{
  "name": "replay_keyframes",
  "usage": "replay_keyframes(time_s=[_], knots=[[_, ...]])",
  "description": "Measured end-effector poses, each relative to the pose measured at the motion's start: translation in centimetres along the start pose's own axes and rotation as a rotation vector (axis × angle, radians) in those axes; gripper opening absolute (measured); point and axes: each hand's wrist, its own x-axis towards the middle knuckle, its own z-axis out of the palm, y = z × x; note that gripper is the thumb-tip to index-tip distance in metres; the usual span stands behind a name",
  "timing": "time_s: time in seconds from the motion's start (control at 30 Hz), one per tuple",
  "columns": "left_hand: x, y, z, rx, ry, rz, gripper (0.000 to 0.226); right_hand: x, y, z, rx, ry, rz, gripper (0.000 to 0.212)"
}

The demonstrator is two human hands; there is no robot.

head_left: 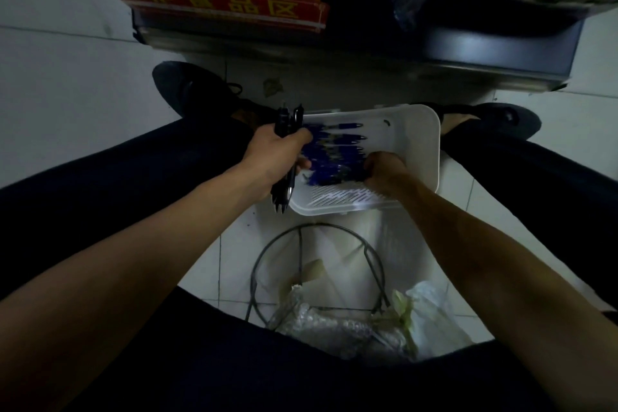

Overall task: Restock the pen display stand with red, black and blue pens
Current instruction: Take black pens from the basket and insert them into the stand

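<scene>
Red sign [230,5] 食品区 | left hand [277,154] grips black pens [288,120]

Dim white tiled floor [67,60], perhaps a shelf [501,40].

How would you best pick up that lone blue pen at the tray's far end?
Pinch the blue pen mid-barrel from above: it lies flat and crosswise on the white tray, slightly apart from the pile, leaving both long sides free.
</scene>
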Motion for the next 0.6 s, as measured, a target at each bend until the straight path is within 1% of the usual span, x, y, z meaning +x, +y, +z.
replay_keyframes(time_s=[0.1,0.23,0.3,0.4,0.47,0.53,0.57,0.6], knots=[[0.1,-0.1,0.0,0.008,0.000,0.000,0.007,0.0,0.1,-0.1,0.024,0.049,-0.033,0.026],[0.2,-0.1,-0.1,-0.011,-0.012,-0.008,0.005,0.3,-0.1,-0.6,0.051,0.026,-0.060,0.032],[0.1,0.0,0.1,-0.065,-0.028,-0.027,0.002,0.4,-0.2,-0.9,0.075,-0.031,-0.067,0.030],[0.0,-0.1,0.2,-0.116,-0.027,-0.041,0.018,0.1,0.0,-2.2,0.177,-0.211,-0.134,0.027],[-0.1,-0.2,0.2,-0.106,-0.033,-0.034,0.022,-0.5,0.0,-3.3,0.246,-0.318,-0.178,0.022],[-0.1,-0.3,0.1,-0.038,-0.018,0.001,0.014,-1.3,-0.2,-4.2,0.353,-0.385,-0.188,0.019],[-0.2,-0.3,0.1,0.007,0.000,0.019,0.007,-1.7,-0.3,-4.5,0.419,-0.394,-0.187,0.018],[-0.2,-0.4,0.1,0.043,0.022,0.034,0.006,-2.1,-0.4,-4.8,0.488,-0.393,-0.185,0.019]])
